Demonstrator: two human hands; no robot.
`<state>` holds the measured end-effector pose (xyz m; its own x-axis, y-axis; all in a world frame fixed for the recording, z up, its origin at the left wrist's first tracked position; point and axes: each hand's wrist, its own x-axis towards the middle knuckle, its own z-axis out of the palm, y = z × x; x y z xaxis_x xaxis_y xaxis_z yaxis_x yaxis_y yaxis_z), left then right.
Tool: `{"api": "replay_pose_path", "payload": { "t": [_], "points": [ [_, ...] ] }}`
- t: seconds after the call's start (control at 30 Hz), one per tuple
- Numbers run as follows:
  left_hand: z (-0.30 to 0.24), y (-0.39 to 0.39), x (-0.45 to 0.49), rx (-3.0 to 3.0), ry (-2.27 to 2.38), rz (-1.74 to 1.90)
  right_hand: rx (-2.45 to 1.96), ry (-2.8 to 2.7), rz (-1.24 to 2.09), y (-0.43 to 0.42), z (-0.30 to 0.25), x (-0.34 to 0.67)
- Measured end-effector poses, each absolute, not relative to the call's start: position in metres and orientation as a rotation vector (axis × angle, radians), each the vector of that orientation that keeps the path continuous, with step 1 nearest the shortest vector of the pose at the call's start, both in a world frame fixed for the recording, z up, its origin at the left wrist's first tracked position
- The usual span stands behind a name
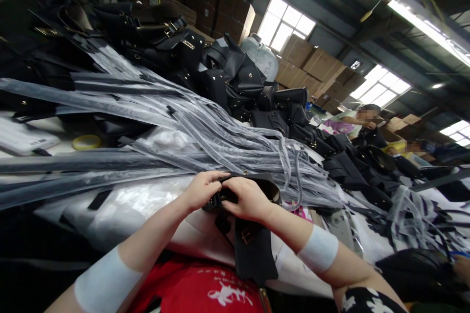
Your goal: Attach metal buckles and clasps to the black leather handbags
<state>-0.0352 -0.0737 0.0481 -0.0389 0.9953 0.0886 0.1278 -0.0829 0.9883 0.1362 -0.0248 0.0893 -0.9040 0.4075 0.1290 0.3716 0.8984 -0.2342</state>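
Black bag [264,179] just below centre of view, mouth open, tan lining [272,190] visible along its 3 o'clock end; interior otherwise dark, contents impossible to tell. From the bag's mouth, at 6 o'clock, black flap [256,257] hanging down with a gold-toned metal fitting [248,235]. At 12 o'clock, heaped one against another, more black bags [242,76], some with metal fittings. Sweeping from 9 through 12 to 3 o'clock, long dark straps in cloudy plastic sleeves [220,132]. At 1 o'clock, farther off, stacked cardboard boxes [312,66], too distant to tell what is inside.

Between 9 and 10 o'clock, on a pale work surface [65,145], yellow tape roll [87,142]; past it, near the edge of view, white device [27,136], blurred. High in the room, bright windows at 1 [286,22] and 2 o'clock, plus a lit tube lamp [429,29]. Also at 2 o'clock, well apart, another person [348,121] among the bags.

Left hand [203,190] coming in from 8 o'clock, pinching the bag's rim with index finger stretched along it. Right hand [245,198] coming in from 4 o'clock, just beside, fingers bent over the same rim, gripping it.
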Motion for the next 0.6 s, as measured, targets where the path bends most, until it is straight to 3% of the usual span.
{"api": "replay_pose_path", "payload": {
  "t": [0.13,0.47,0.6],
  "points": [
    [0.050,-0.073,-0.035,1.337,1.314,1.236,-0.582,-2.884,0.321,-0.023,0.081,0.141],
    [0.047,-0.068,-0.032,1.332,1.364,1.220,-0.314,-3.196,-0.112,-0.013,0.081,0.133],
    [0.045,-0.069,-0.030,1.326,1.340,1.208,-0.319,-3.190,0.178,-0.012,0.082,0.136]
  ]
}}
